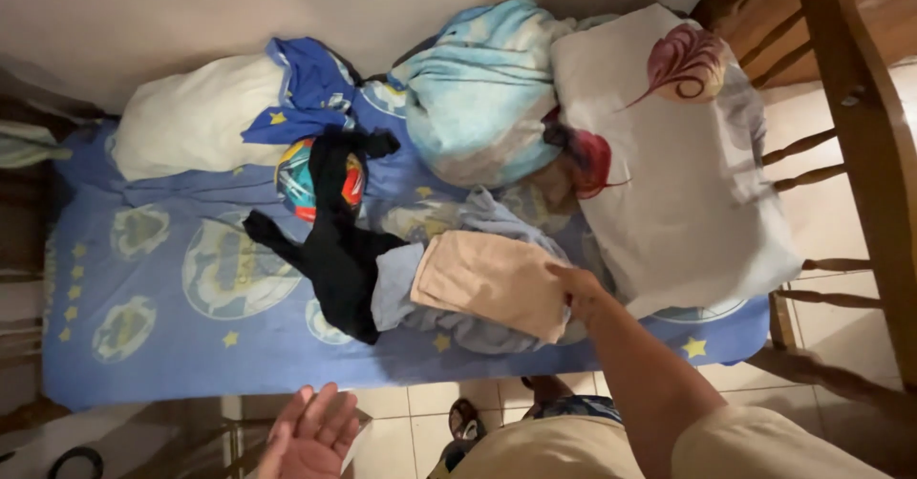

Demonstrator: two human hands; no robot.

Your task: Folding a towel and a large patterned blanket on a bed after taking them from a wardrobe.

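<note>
The right hand [578, 288] pinches a folded peach cloth [492, 283], perhaps a towel, on the bed [143, 345], while the left hand [310, 436] hangs open, holding nothing.

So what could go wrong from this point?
The right hand grips only one edge of the folded beige cloth, so its fold might fall open if lifted. The cloth lies on a grey garment beside a black garment; either could drag along. The left hand is open, away from the bed.
</note>
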